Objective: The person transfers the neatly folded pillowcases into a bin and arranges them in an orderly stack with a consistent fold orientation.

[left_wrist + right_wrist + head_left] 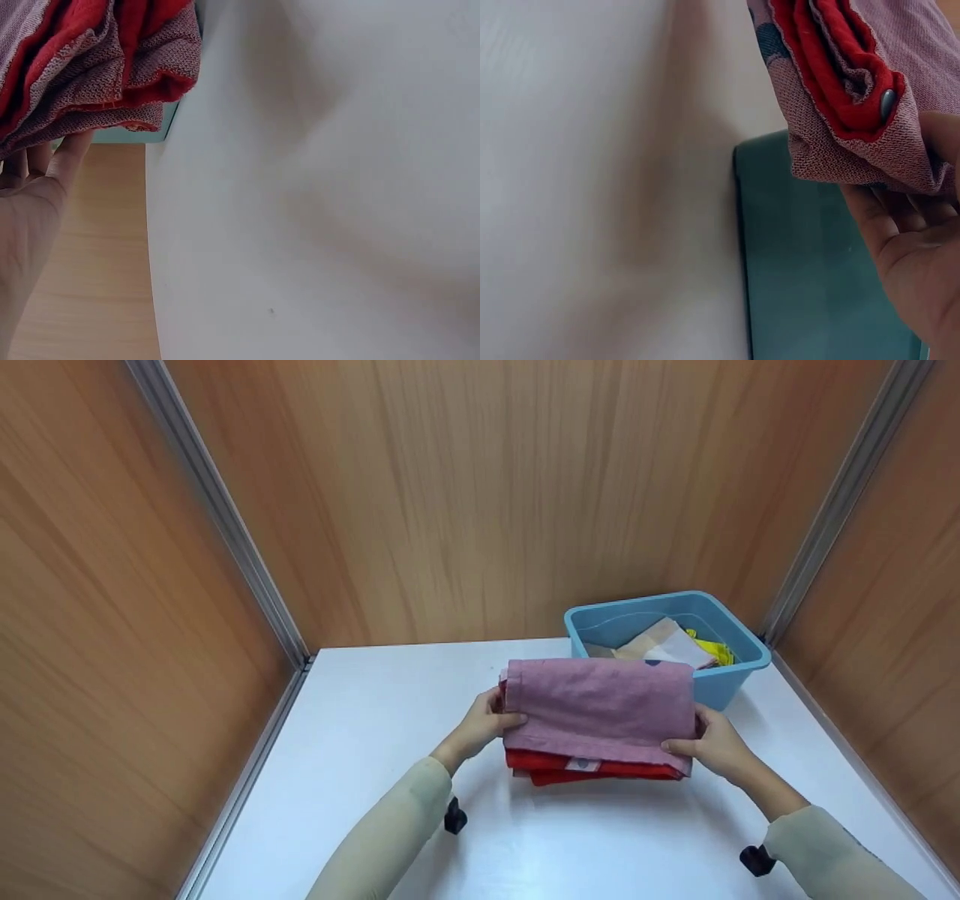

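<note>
White table [360, 780] between wood-grain walls [465, 495] with metal corner strips [217, 510]

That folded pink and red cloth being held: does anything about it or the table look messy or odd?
Nothing stands out. The folded pink and red cloth is gripped at each side by the left hand and right hand; only its red layer pokes out below. The blue plastic tub behind holds loosely piled cloths.

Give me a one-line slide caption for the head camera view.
Both hands, left hand and right hand, grip a folded mauve-and-red garment above a white table, beside a blue tub of clothes.
</note>
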The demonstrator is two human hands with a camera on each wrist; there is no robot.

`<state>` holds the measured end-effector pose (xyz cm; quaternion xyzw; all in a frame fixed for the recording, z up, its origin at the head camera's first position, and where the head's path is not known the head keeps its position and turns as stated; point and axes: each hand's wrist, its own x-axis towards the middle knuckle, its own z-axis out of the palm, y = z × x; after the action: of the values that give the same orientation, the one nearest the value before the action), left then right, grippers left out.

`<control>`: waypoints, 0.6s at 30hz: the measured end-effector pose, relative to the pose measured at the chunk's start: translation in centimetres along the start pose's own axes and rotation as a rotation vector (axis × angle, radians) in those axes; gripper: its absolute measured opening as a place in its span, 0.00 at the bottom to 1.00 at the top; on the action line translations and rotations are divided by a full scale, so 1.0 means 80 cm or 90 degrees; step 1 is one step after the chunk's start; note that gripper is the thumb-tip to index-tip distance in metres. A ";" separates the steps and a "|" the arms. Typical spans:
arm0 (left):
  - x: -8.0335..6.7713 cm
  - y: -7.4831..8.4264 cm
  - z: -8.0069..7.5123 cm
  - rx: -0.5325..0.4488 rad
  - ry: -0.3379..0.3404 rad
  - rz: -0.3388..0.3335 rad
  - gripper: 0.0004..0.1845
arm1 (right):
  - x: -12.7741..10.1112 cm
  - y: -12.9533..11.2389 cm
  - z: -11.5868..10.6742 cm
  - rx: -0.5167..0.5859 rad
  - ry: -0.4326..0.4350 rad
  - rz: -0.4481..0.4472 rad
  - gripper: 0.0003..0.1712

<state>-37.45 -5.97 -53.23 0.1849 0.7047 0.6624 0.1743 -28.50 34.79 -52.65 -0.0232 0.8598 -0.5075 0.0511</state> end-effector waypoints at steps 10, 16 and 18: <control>0.006 0.028 -0.001 -0.033 0.002 0.015 0.30 | 0.004 -0.028 -0.021 0.058 0.035 -0.017 0.44; 0.012 0.044 -0.003 -0.048 0.003 0.013 0.30 | 0.007 -0.040 -0.030 0.093 0.045 -0.015 0.43; 0.014 0.049 -0.003 -0.052 0.006 0.014 0.30 | 0.009 -0.043 -0.033 0.111 0.041 -0.016 0.44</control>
<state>-38.40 -5.41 -49.29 0.1822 0.6757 0.6935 0.1711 -29.53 35.36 -48.39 -0.0127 0.8134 -0.5813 0.0188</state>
